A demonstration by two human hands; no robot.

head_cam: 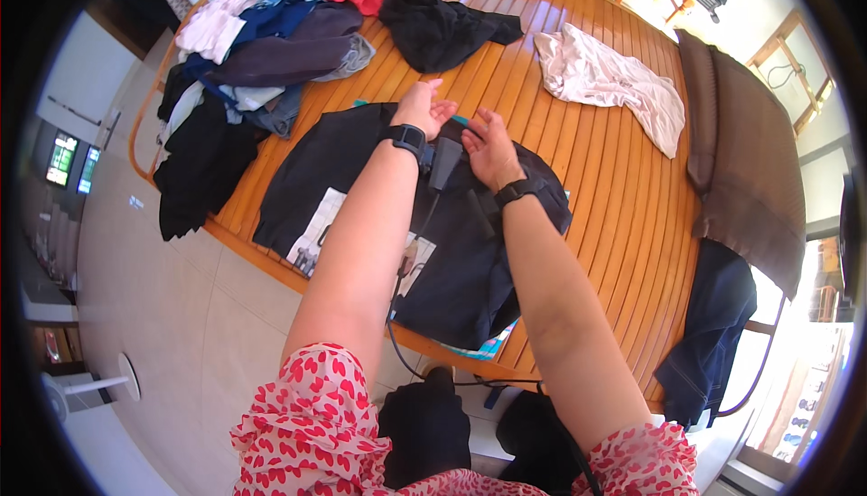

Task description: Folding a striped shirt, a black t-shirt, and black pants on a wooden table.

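Observation:
A black shirt with a printed light panel lies spread on the slatted wooden bed, over a teal patterned cloth that shows at its edges. My left hand is above the shirt's far part, fingers apart, with nothing in it. Just right of it, my right hand is likewise held with fingers apart and holds nothing. Both wrists wear black bands. Between the forearms, a dark rectangular device with a cable rests over the shirt; what it is attached to cannot be told.
A heap of mixed clothes lies at the left. Beyond the shirt are a black garment and a pale crumpled garment. A brown cushion stands at the right, above dark denim. A white fan is at the lower left.

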